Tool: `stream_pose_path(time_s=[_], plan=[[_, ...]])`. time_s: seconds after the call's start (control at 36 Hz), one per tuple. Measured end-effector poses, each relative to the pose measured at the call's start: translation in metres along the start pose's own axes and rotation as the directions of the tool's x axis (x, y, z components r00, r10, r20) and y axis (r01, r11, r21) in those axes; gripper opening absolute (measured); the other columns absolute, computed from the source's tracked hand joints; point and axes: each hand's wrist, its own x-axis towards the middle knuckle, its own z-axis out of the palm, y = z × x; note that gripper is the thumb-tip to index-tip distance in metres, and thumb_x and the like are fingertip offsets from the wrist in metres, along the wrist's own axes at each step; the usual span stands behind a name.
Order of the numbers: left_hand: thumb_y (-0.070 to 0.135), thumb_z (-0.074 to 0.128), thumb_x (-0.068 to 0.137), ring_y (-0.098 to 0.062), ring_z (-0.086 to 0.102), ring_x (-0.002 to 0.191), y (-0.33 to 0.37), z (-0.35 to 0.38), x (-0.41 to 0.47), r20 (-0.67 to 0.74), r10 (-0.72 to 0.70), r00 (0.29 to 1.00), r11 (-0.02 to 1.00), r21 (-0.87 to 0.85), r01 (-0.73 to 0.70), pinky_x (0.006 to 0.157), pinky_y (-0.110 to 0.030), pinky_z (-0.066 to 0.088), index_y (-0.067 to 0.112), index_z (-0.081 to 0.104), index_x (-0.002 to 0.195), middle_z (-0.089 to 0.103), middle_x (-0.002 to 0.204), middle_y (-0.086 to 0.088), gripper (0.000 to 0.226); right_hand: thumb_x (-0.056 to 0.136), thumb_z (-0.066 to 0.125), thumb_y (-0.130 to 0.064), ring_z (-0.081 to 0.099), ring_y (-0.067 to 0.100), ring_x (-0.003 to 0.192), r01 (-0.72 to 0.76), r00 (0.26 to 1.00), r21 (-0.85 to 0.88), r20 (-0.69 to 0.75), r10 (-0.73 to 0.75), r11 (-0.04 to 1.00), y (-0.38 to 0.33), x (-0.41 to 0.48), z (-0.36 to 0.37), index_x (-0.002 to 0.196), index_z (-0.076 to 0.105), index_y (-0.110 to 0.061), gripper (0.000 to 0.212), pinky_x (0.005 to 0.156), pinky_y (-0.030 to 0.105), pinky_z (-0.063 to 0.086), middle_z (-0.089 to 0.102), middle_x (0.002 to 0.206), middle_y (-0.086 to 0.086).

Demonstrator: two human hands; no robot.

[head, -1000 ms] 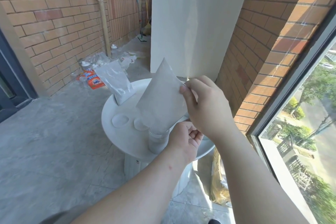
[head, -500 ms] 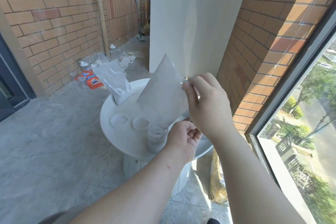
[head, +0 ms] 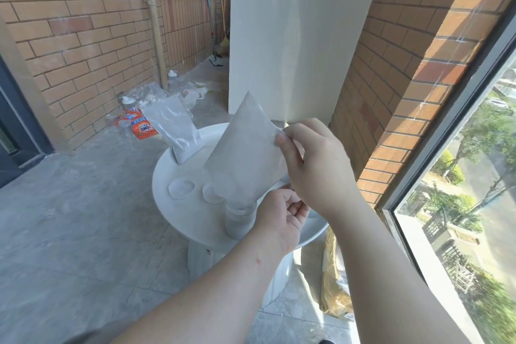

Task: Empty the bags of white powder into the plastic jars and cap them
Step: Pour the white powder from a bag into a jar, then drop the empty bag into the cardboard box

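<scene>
Clear plastic, clouded grey-white with powder, makes up the bag (head: 245, 153) held over the round white table (head: 178, 204) in the head view. Its long axis runs on a slant: the far corner points up and away toward the pale board (head: 298, 42) behind, and the narrow low end points down into the mouth of a clear jar (head: 238, 220) standing near the table's front edge. That jar looks partly filled with powder.

At the bag's upper right edge, the right hand (head: 321, 170) pinches the plastic between thumb and fingers, so the bag hangs to the left of that hand. Lower down, the left hand (head: 279, 220) is curled beside the jar and touches the bag's bottom edge; whether it grips the jar or only the bag I cannot tell.

Left of the jar, two round clear lids (head: 181, 188) lie flat on the tabletop. A second bag (head: 173, 131) of powder stands at the table's far left rim, leaning back.

Grey stone tiles cover the floor of a narrow brick-walled balcony. An orange packet (head: 142, 128) and bottles lie by the left wall, and a window on the right looks down on trees and a street.
</scene>
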Motion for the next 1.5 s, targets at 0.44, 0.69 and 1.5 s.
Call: stream_pose_path(time_s=[0.44, 0.69, 1.5], plan=[[-0.012, 0.037, 0.084, -0.011, 0.061, 0.046, -0.002, -0.004, 0.01, -0.009, -0.003, 1.0, 1.0, -0.016, 0.003, 0.063, -0.025, 0.053, 0.008, 0.056, 0.083, 0.065, 0.059, 0.0, 0.028, 0.099, 0.054, -0.033, 0.059, 0.021, 0.087, 0.004, 1.0, 0.006, -0.014, -0.004, 1.0, 0.005, -0.001, 0.0, 0.089, 0.066, -0.02, 0.02, 0.072, 0.051, 0.052, 0.057, 0.096, -0.01], [-0.018, 0.039, 0.084, -0.018, 0.068, 0.059, -0.001, -0.005, 0.017, 0.025, 0.011, 1.0, 0.997, -0.075, -0.009, 0.066, -0.026, 0.061, -0.001, 0.064, 0.091, 0.071, 0.073, -0.008, 0.031, 0.105, 0.05, -0.024, 0.055, 0.01, 0.087, -0.215, 0.973, 0.152, -0.054, 0.225, 0.965, 0.019, -0.006, -0.012, 0.095, 0.065, -0.017, 0.019, 0.076, 0.025, 0.042, 0.061, 0.089, -0.009], [0.024, 0.067, 0.09, -0.016, 0.069, 0.07, -0.096, 0.067, 0.046, 0.388, 0.477, 0.788, 0.384, 0.715, -0.585, 0.059, -0.026, 0.052, 0.027, 0.068, 0.09, 0.075, 0.089, 0.007, 0.003, 0.094, 0.046, 0.006, 0.049, 0.017, 0.06, -0.798, 0.198, 0.598, 0.139, 0.97, 0.077, 0.179, -0.113, -0.114, 0.08, 0.046, -0.017, 0.027, 0.052, 0.026, 0.038, 0.057, 0.065, 0.002]])
